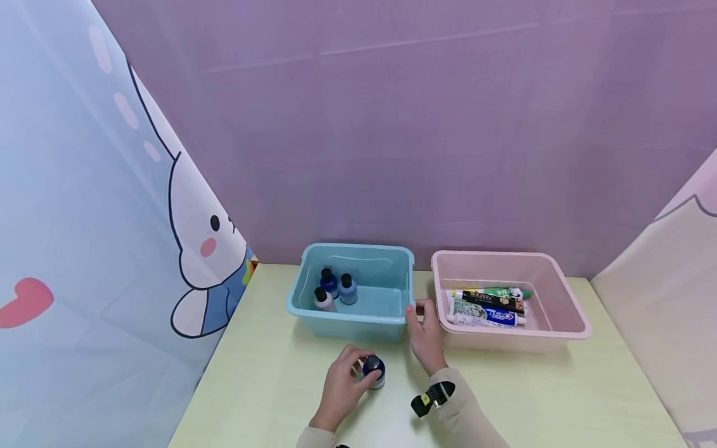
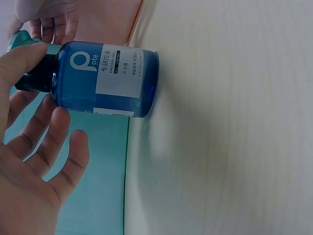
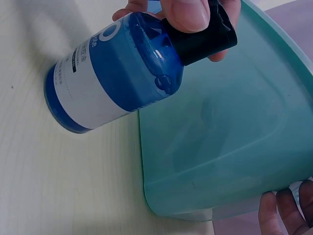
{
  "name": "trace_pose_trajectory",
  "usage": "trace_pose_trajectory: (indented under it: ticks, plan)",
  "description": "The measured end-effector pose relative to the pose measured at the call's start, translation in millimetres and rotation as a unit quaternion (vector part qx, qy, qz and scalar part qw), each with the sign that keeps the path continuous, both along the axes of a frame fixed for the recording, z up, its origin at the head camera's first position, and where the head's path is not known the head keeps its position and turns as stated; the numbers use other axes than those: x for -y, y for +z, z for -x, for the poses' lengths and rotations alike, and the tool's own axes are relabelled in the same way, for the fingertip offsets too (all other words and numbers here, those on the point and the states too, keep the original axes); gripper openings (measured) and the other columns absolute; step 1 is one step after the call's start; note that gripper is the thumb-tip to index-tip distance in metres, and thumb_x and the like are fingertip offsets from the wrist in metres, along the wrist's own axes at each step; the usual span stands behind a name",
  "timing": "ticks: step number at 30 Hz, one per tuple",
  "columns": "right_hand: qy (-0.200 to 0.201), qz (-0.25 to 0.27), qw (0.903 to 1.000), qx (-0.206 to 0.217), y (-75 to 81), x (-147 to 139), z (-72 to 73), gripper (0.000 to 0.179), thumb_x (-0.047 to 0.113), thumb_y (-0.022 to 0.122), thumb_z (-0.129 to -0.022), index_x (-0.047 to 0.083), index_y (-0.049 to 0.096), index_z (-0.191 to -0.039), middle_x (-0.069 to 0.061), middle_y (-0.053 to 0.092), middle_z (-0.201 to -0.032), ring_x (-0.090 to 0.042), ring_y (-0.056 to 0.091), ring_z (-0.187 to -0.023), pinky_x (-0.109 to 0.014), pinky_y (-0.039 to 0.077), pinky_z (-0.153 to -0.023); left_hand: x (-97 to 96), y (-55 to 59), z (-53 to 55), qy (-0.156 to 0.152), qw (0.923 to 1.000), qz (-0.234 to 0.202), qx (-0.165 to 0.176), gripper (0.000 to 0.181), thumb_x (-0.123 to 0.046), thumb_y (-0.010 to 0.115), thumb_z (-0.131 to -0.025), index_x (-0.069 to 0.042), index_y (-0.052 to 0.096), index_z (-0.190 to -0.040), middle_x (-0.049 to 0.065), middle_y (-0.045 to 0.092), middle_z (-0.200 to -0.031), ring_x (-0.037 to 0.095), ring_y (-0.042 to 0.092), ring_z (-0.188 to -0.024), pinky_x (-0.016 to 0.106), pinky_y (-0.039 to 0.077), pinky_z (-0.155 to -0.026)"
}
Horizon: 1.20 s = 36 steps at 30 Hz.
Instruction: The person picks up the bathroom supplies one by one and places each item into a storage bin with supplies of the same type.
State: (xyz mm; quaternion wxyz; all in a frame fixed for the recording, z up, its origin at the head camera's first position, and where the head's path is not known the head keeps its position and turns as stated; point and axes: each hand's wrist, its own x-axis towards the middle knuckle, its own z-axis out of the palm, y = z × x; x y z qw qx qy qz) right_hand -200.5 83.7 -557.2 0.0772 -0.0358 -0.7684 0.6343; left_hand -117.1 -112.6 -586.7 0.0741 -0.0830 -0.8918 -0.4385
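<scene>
A small blue shower gel bottle [image 1: 374, 372] with a black cap and white label is upright in front of the teal bin [image 1: 350, 326]. My left hand [image 1: 343, 384] pinches its cap between thumb and fingers; in the left wrist view the label of the bottle [image 2: 110, 78] shows, and the other fingers spread apart. Whether its base touches the table, I cannot tell. At the bin's front right corner my right hand [image 1: 427, 336] grips the rim, thumb in front and fingers at the side. Inside the bin's left half stand a dark blue bottle [image 1: 330, 286], a lighter blue bottle [image 1: 348, 291] and a whitish bottle [image 1: 323, 302].
A pink bin [image 1: 515, 341] stands right of the teal one, with several toothpaste tubes [image 1: 487, 306] lying in it. Both bins are on a pale wooden table [image 1: 252, 379]. Behind hangs a purple curtain [image 1: 392, 137]; printed cloth [image 1: 84, 186] borders the left.
</scene>
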Motion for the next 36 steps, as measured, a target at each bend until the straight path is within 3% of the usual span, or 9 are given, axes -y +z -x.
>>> trace_pose_trajectory:
  ticks: [18, 25, 36]
  plan:
    - [0.004, 0.002, 0.9999, 0.01, -1.2, 0.4, 0.7, 0.027, 0.03, 0.051, -0.107, 0.008, 0.052, -0.122, -0.011, 0.057, -0.12, -0.023, 0.054, -0.109, -0.034, 0.051, -0.09, 4.0, 7.3, -0.1, 0.006, 0.9995, 0.031, -0.006, 0.033, -0.044, 0.08, -0.086, -0.026, 0.075, -0.112, -0.014, 0.067, -0.099, 0.004, 0.061, -0.08, 0.019, 0.052, -0.068]
    - [0.006, 0.001, 1.0, 0.007, -3.1, 0.3, -0.1, 0.028, 0.031, 0.051, -0.107, 0.008, 0.052, -0.122, -0.011, 0.057, -0.119, -0.024, 0.054, -0.109, -0.035, 0.051, -0.09, 4.1, 11.8, -0.9, -0.001, 0.9982, 0.051, -0.03, 0.035, -0.037, 0.079, -0.089, -0.015, 0.075, -0.116, -0.008, 0.069, -0.101, 0.005, 0.062, -0.079, 0.021, 0.052, -0.068]
    - [0.006, -0.002, 0.9999, 0.011, 0.0, -0.7, 1.2, 0.029, 0.032, 0.05, -0.108, 0.007, 0.052, -0.123, -0.012, 0.058, -0.12, -0.025, 0.055, -0.11, -0.036, 0.051, -0.091, 7.2, 21.2, 4.0, -0.001, 0.9963, 0.08, -0.031, 0.041, -0.044, 0.068, -0.096, -0.014, 0.071, -0.124, -0.007, 0.068, -0.11, 0.005, 0.062, -0.084, 0.019, 0.05, -0.068]
